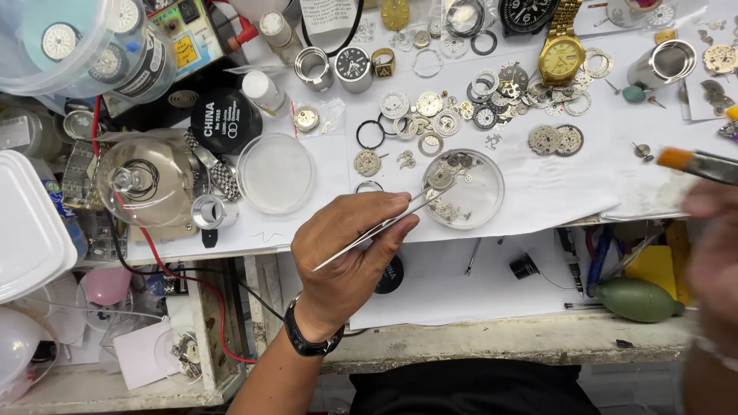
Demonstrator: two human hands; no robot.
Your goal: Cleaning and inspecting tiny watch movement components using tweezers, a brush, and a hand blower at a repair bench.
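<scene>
Head view looks straight down on a crowded white-papered tabletop (477, 277). Left hand (350, 246) sits near the middle, fingers pinched narrow around slim steel tweezers (384, 225), whose tips reach over the left rim of a shallow round clear glass dish (486, 206) holding small watch parts. Whether the tips grip a part is too small to tell. Right hand (711, 238) is a blur at the right edge, near side; it holds an orange-tipped brush with a dark handle (696, 163), well apart from the dish.

Just left of the dish lies a bare strip of paper, then an empty round clear lid (275, 173) and a domed glass cover (146, 180). Far of the dish, loose silver gears and movement plates (446, 115) crowd the paper, with a gold metal wristwatch (561, 54) at the far edge. Near the dish, the paper runs open to the worn tabletop edge, where a green rubber blower bulb (634, 298) lies to the right.
</scene>
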